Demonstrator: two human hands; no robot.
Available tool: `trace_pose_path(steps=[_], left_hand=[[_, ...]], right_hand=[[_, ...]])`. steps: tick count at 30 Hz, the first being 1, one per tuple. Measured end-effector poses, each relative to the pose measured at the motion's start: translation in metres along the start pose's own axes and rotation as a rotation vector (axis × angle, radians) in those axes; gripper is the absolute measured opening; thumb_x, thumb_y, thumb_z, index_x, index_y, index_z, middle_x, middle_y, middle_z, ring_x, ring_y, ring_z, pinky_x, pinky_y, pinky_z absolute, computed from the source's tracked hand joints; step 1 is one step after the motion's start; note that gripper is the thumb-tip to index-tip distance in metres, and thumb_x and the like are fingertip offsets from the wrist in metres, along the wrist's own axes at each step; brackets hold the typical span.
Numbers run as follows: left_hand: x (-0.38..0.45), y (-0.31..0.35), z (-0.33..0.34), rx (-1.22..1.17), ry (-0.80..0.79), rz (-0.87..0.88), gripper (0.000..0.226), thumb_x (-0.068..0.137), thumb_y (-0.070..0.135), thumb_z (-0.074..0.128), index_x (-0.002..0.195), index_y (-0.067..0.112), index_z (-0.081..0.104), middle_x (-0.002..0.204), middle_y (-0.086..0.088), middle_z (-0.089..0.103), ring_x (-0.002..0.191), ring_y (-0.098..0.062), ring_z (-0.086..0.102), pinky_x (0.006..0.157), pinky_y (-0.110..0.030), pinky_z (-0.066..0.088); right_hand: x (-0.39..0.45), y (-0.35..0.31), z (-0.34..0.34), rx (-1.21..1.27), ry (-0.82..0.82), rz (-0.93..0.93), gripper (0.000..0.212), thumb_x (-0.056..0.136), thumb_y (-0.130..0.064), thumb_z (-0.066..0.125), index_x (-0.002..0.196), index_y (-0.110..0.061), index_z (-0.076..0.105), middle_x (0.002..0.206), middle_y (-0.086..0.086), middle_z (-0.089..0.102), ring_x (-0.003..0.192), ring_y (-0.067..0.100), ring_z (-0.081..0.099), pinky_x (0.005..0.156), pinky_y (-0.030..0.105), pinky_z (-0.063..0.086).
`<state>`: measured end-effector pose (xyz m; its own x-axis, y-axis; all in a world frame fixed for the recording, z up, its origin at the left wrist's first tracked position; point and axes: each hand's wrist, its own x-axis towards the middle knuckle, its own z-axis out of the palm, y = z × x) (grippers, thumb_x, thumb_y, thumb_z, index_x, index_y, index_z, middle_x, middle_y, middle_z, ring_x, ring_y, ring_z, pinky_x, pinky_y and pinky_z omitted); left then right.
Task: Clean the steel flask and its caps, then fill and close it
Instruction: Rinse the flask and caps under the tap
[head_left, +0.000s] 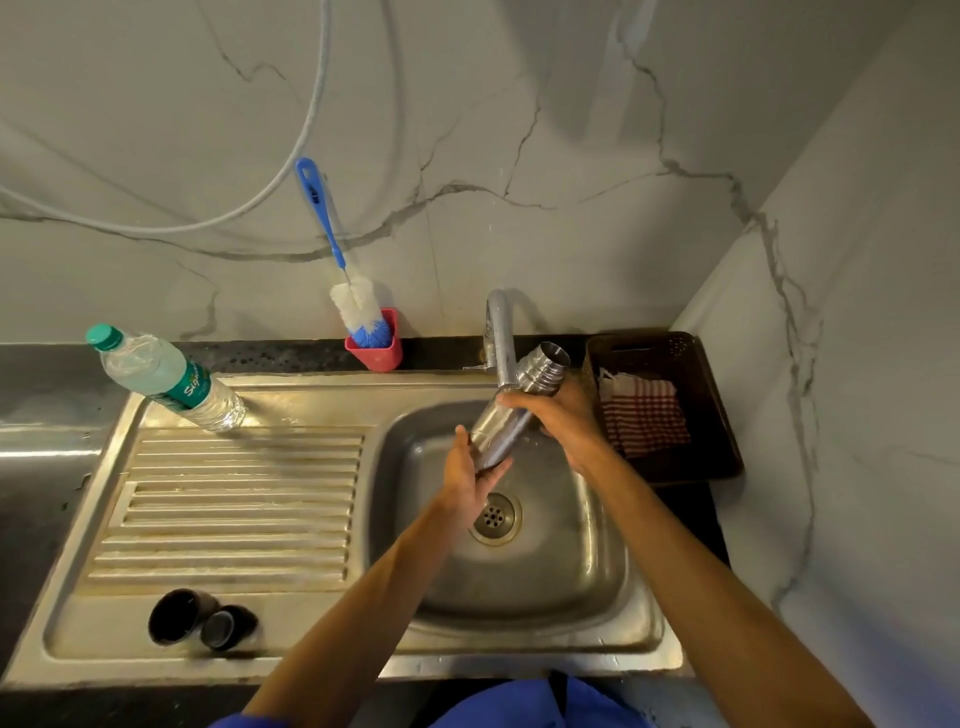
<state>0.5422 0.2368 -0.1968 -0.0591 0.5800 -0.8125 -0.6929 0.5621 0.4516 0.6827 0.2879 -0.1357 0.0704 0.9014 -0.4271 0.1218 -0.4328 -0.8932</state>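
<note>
My right hand grips the uncapped, tilted steel flask over the steel sink basin, under the chrome tap. My left hand, fingers straight, touches its base. Two dark round caps lie on the drainboard.

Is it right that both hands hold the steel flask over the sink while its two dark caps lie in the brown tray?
Not quite. The head view shows the two dark caps lying on the draining board, not in the brown tray. Both hands, left and right, do hold the steel flask over the sink.
</note>
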Motion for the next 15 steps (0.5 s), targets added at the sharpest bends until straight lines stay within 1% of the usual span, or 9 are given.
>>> trace_pose_path(steps=[2,4,6,8,10,12,13,15], left_hand=[[-0.005,0.001,0.013,0.02,-0.052,0.025,0.041,0.109,0.042,0.053,0.122,0.005,0.064,0.125,-0.02,0.067,0.113,-0.029,0.069,0.088,-0.037,0.061],[-0.008,-0.002,0.022,0.047,-0.103,0.06,0.036,0.111,0.041,0.051,0.121,0.009,0.065,0.126,-0.018,0.068,0.114,-0.027,0.069,0.088,-0.034,0.061],[-0.007,-0.004,0.029,0.087,-0.105,0.083,0.033,0.112,0.039,0.048,0.125,0.012,0.063,0.127,-0.018,0.067,0.114,-0.028,0.069,0.087,-0.036,0.062],[-0.002,-0.005,0.031,0.157,-0.1,0.083,0.034,0.111,0.035,0.051,0.131,0.01,0.062,0.127,-0.019,0.068,0.113,-0.03,0.071,0.08,-0.037,0.065],[0.005,-0.003,0.028,0.248,-0.091,0.057,0.033,0.107,0.028,0.062,0.129,0.004,0.064,0.122,-0.021,0.072,0.106,-0.032,0.076,0.075,-0.037,0.067],[0.008,0.0,0.023,0.325,-0.049,0.046,0.035,0.098,0.025,0.074,0.124,0.002,0.07,0.113,-0.02,0.078,0.096,-0.03,0.08,0.075,-0.036,0.068],[0.01,0.001,0.022,0.336,-0.033,0.05,0.035,0.096,0.026,0.077,0.121,0.003,0.071,0.111,-0.018,0.079,0.093,-0.028,0.081,0.077,-0.035,0.067],[0.013,0.005,0.022,0.302,-0.058,0.049,0.036,0.099,0.034,0.072,0.123,0.007,0.07,0.115,-0.017,0.078,0.094,-0.026,0.08,0.083,-0.035,0.066]], right_hand=[[-0.001,-0.007,-0.004,-0.045,0.19,-0.095,0.057,0.062,-0.035,0.097,0.11,-0.034,0.066,0.099,-0.011,0.077,0.091,0.006,0.074,0.082,0.03,0.061],[-0.003,-0.012,-0.007,-0.094,0.317,-0.156,0.063,0.062,-0.046,0.096,0.115,-0.029,0.064,0.099,-0.012,0.075,0.087,0.001,0.072,0.078,0.022,0.058],[-0.007,-0.013,-0.012,-0.109,0.395,-0.172,0.069,0.062,-0.053,0.094,0.117,-0.025,0.064,0.098,-0.012,0.074,0.087,0.002,0.072,0.078,0.023,0.058],[-0.01,-0.011,-0.022,-0.067,0.475,-0.161,0.066,0.065,-0.048,0.094,0.117,-0.021,0.064,0.099,-0.012,0.073,0.087,0.003,0.071,0.082,0.029,0.061],[-0.011,-0.009,-0.033,-0.007,0.501,-0.141,0.06,0.069,-0.037,0.095,0.118,-0.019,0.065,0.1,-0.01,0.073,0.088,0.005,0.071,0.086,0.035,0.062],[-0.012,-0.005,-0.038,0.043,0.479,-0.128,0.057,0.071,-0.03,0.094,0.119,-0.022,0.063,0.102,-0.009,0.073,0.091,0.008,0.072,0.087,0.038,0.063],[-0.013,-0.004,-0.038,0.054,0.471,-0.124,0.057,0.072,-0.028,0.094,0.119,-0.023,0.062,0.102,-0.011,0.072,0.092,0.008,0.072,0.088,0.039,0.063],[-0.013,-0.004,-0.032,0.058,0.474,-0.123,0.06,0.071,-0.028,0.094,0.121,-0.023,0.061,0.101,-0.014,0.07,0.092,0.006,0.071,0.088,0.038,0.063]])
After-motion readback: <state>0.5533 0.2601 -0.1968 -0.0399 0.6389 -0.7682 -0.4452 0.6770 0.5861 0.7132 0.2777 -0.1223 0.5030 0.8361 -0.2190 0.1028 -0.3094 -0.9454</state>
